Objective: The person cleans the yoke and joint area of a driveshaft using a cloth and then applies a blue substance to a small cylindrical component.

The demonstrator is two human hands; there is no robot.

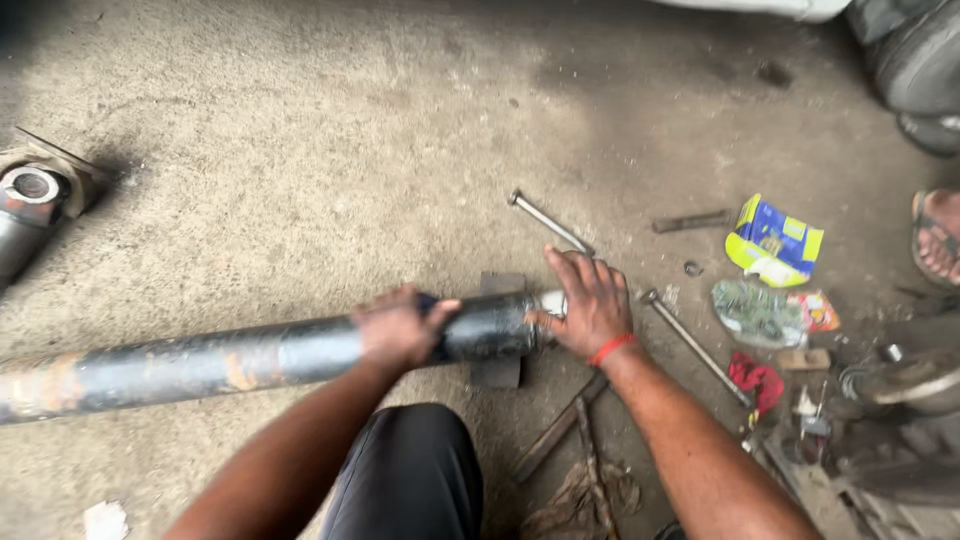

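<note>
A long dark metal shaft tube (200, 362) with rusty patches lies across the concrete floor, its right end resting on a dark metal block (498, 373). My left hand (400, 326) grips around the tube near that end. My right hand (590, 300), with a red band at the wrist, presses flat against the tube's shiny end face (551, 301), fingers spread.
Two long socket rods (548, 222) (695, 345) lie to the right. Past them sit a yellow-blue packet (775, 240), a plastic bag (760, 312), a red rag (757, 380) and small parts. Another shaft end (30, 195) is far left. A person's sandalled foot (937, 238) is at right.
</note>
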